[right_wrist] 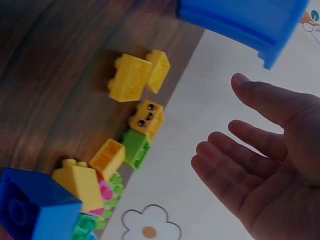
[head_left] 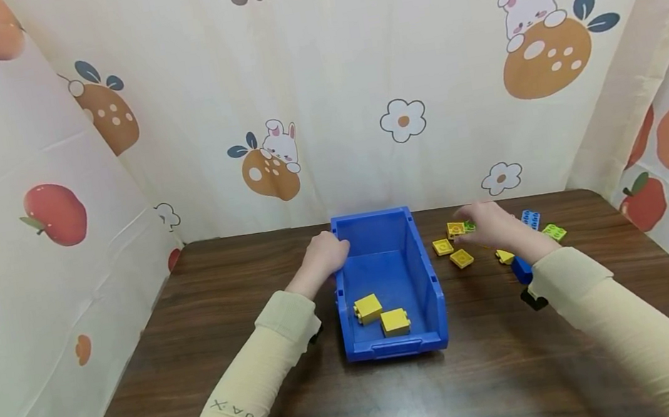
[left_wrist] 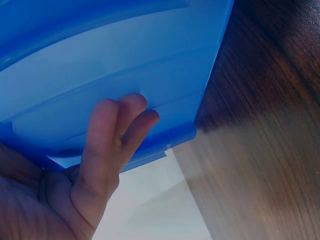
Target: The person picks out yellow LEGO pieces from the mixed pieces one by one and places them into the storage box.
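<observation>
A blue plastic bin (head_left: pixel 398 347) stands on the table with two yellow toy blocks (head_left: pixel 395 322) lying inside near its front. My left hand (head_left: pixel 325 253) grips the rim of the bin's left wall; in the left wrist view its fingers (left_wrist: pixel 100 145) lie along the outside of that wall. To the right of the bin, my right hand (head_left: pixel 487 223) hovers over loose building blocks. Its fingers are spread and hold nothing in the right wrist view. Closest are a yellow block with a printed face (right_wrist: pixel 148 118), a green block (right_wrist: pixel 135 148) and flat yellow blocks (head_left: pixel 462 259).
Under and beyond the right forearm lie a dark blue block (head_left: pixel 522 270), a light blue studded block (head_left: pixel 531 219), a lime green one (head_left: pixel 554 232) and a small black piece (head_left: pixel 534 299). Printed curtains (head_left: pixel 343 92) hang along the back and sides of the dark wooden table (head_left: pixel 496 379).
</observation>
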A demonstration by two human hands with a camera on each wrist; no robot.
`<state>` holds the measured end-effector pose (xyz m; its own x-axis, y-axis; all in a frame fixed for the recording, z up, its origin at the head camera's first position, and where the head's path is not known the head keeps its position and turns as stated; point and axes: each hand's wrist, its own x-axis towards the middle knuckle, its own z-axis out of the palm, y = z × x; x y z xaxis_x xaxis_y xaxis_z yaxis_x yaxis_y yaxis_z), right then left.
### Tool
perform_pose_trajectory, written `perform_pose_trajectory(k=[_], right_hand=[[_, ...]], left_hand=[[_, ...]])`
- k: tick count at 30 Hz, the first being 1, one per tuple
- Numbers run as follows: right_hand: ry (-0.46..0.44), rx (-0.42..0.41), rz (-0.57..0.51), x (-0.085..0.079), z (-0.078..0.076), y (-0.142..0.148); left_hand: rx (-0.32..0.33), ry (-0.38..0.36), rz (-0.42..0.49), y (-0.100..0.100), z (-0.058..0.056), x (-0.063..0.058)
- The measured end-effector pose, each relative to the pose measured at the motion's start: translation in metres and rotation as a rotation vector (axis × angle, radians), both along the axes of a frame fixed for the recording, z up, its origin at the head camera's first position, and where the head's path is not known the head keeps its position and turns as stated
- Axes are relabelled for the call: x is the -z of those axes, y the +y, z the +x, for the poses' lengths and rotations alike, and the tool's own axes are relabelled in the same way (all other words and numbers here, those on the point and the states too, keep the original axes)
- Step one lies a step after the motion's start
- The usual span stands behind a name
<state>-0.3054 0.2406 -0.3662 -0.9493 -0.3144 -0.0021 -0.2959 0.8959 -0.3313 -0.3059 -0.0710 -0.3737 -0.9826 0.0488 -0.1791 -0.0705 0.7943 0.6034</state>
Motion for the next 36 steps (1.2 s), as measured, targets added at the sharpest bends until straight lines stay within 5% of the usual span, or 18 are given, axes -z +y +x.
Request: perform_pose_trajectory(k=[20,36], right_hand=[[-0.161,0.102,0.065,0.041,-0.003,-0.004],[-0.142,0.090,0.087,0.056,-0.008,-0.012]], left_hand=[[0.009,-0.007,0.010,-0.001,0.000,-0.001],[0.005,-0.022,0.025,-0.002,0.000,-0.002]])
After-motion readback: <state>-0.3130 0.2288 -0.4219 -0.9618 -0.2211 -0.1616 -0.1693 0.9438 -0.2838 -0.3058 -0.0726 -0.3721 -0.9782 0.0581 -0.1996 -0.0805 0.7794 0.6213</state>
